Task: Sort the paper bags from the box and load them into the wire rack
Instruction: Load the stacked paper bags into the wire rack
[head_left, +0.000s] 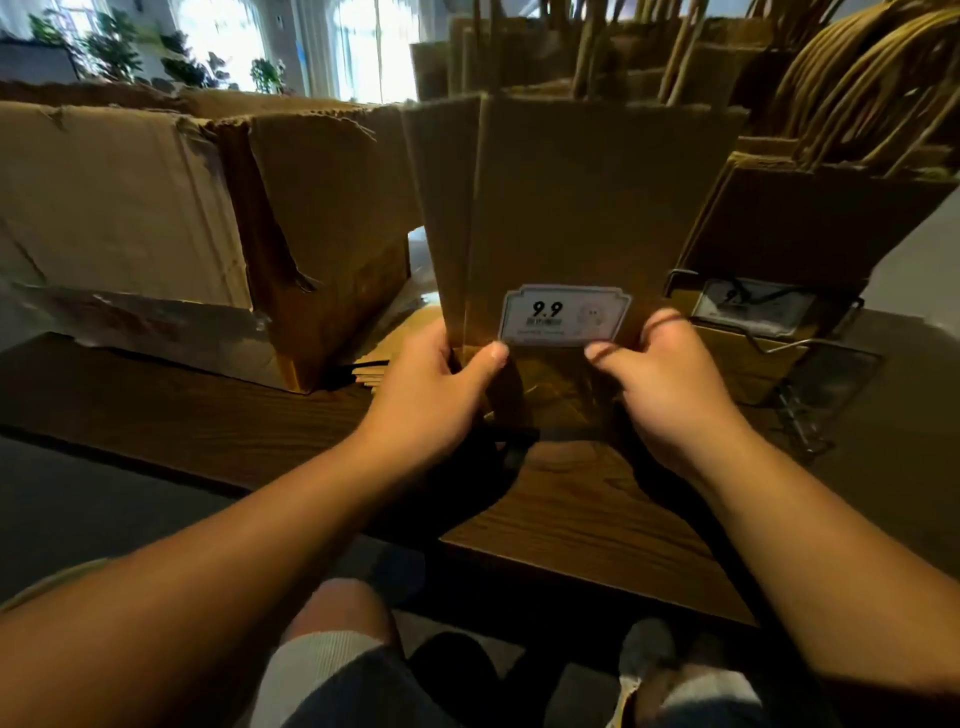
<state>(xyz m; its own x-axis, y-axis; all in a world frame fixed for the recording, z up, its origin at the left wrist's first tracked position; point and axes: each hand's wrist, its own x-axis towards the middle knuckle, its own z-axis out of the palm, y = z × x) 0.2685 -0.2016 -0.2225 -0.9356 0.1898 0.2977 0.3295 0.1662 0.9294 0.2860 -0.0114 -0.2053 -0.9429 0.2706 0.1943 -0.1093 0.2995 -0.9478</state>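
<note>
A stack of flat brown paper bags (587, 197) stands upright in front of me, its front bag carrying a white "9.9" price label (563, 314). My left hand (441, 379) grips the stack's lower left edge, thumb on the front. My right hand (660, 374) grips the lower right edge, thumb pressed below the label. A torn cardboard box (171, 218) sits on the left of the wooden table (571, 509). A wire rack (779, 343) on the right holds more brown bags (810, 218) with twisted paper handles.
More handled bags (519, 57) stand behind the held stack. A few flat bags (374, 371) lie on the table beside the box. The table's front edge runs just above my knees. Windows and plants are far behind.
</note>
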